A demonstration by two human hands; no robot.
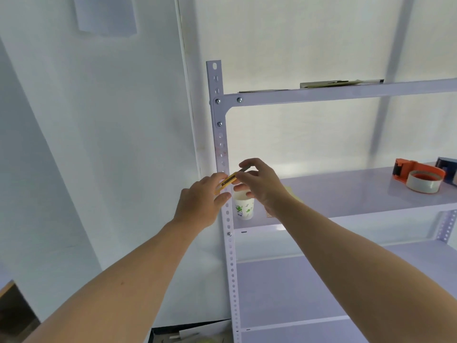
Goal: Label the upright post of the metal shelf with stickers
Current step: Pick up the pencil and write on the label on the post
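The white perforated upright post [217, 112] of the metal shelf runs from the upper middle down to the bottom. In front of it, at mid height, both hands hold a thin yellow sticker strip [228, 180] with a dark edge. My left hand [200, 201] grips the strip's lower left end, right against the post. My right hand [259, 184] pinches the upper right end with thumb and fingers. The strip lies tilted across the post. Faint reddish marks show on the post just above the hands.
A paper cup [244, 209] with green print stands on the middle shelf [346, 194] just behind the hands. An orange tape dispenser [418, 178] sits at the shelf's right. Papers and a pen [341, 83] lie on the top shelf. White wall fills the left.
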